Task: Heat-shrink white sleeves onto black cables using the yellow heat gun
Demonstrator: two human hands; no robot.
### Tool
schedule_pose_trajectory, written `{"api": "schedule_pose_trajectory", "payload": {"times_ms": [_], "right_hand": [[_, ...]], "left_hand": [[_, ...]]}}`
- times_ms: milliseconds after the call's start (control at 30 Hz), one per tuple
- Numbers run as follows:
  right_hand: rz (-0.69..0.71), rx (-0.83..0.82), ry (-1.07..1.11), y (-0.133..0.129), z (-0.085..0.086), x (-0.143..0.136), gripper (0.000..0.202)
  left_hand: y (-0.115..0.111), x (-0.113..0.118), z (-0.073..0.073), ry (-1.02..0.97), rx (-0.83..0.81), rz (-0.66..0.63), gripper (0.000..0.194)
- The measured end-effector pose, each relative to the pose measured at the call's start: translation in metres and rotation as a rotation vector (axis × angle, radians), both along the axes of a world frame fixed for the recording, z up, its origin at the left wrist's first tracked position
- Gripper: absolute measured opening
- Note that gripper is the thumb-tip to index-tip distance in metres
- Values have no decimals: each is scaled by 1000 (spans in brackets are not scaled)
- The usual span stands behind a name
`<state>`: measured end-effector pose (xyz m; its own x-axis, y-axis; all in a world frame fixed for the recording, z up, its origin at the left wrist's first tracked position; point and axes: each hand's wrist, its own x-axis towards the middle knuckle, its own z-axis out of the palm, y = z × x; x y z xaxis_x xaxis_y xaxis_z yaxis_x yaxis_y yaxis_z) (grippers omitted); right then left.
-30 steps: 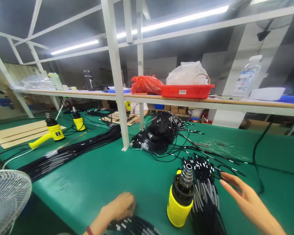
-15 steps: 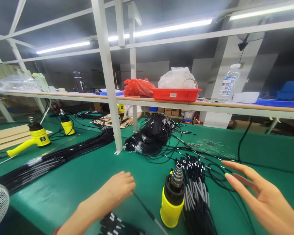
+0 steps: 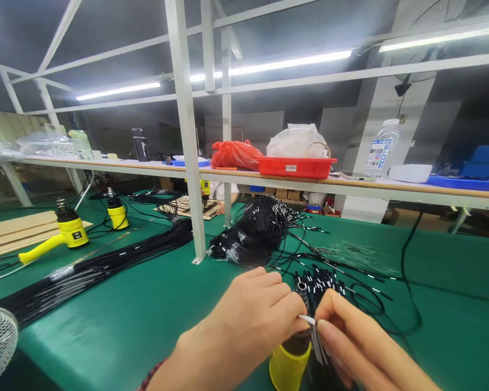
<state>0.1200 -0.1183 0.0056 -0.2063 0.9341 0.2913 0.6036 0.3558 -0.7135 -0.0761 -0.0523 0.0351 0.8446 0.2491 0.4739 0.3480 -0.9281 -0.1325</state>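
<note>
My left hand (image 3: 248, 309) is closed on a thin cable, most of it hidden behind the fingers. From its fingertips a short white end piece (image 3: 308, 320) sticks out. My right hand (image 3: 356, 345) is closed too, thumb and forefinger pinching at the tip of that white piece. Both hands meet over a yellow heat gun (image 3: 287, 366), which stands with its metal nozzle (image 3: 302, 290) upward, partly covered by my left hand. Behind my right hand lies a bundle of black and grey cables (image 3: 321, 279) with white-marked ends.
A large black cable heap (image 3: 256, 231) lies beside the white shelf post (image 3: 191, 163). Two more heat guns, one yellow (image 3: 71, 231) and another (image 3: 117, 212), stand at left near a long cable bundle (image 3: 106, 260). The shelf holds a red tray (image 3: 295, 167). Across the table a person (image 3: 224, 198) works.
My left hand has moved right with the cable, and my right hand has moved left and closed its fingers. They now meet above the heat gun. The view has shifted slightly.
</note>
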Motion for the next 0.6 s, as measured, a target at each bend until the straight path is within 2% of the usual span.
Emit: {"api": "schedule_pose_trajectory", "payload": {"times_ms": [100, 233, 400, 600], "right_hand": [[-68, 33, -7, 6, 0, 9, 28], [-50, -24, -34, 15, -5, 15, 32], [-62, -64, -10, 22, -1, 14, 32], [-133, -31, -59, 31, 1, 19, 29]], "left_hand": [[6, -3, -6, -43, -120, 58, 15], [14, -9, -14, -34, -247, 133, 9], [21, -7, -23, -131, -422, 174, 17], [28, 10, -29, -326, -715, 209, 30]]}}
